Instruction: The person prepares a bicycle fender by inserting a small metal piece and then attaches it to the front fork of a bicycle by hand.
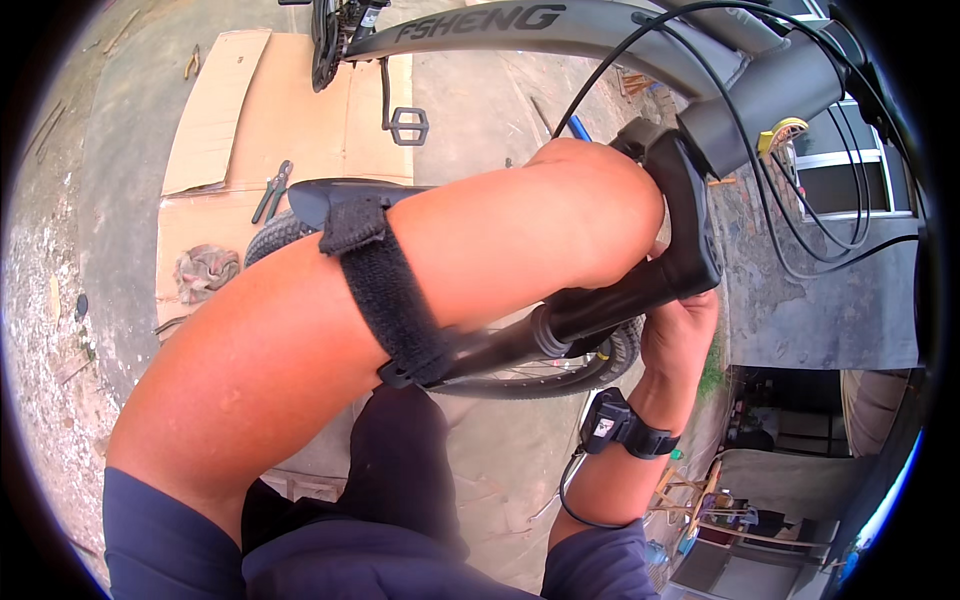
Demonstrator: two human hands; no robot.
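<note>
Head view: both of the person's hands are at the black fork (605,305) of a grey bicycle frame (480,30), which spans the upper part of the scene. The fork sits at the lower end of the head tube (765,100), its leg slanting down to the left beneath the left forearm.

The left grip (610,200) is bent over beside the fork crown, fingers out of sight, so I cannot tell whether they are spread or pressed together. The right grip (680,325) comes up from below and touches the fork near the crown; its fingers are partly hidden behind the black part, and I cannot tell how far they close.

A black strap (390,295) circles the left forearm, and 1 black wrist device (605,422) is on the right. Under the fork leg runs a tyre (560,385). Black cables (765,200) loop beside the head tube.

On the concrete floor (125,160) lies flat cardboard (300,110), carrying dark-handled pliers (272,192) and a crumpled rag (207,272). Another 1, with orange handles (192,62), lies left of the cardboard. A flat pedal (408,126) hangs above the cardboard's right edge.
</note>
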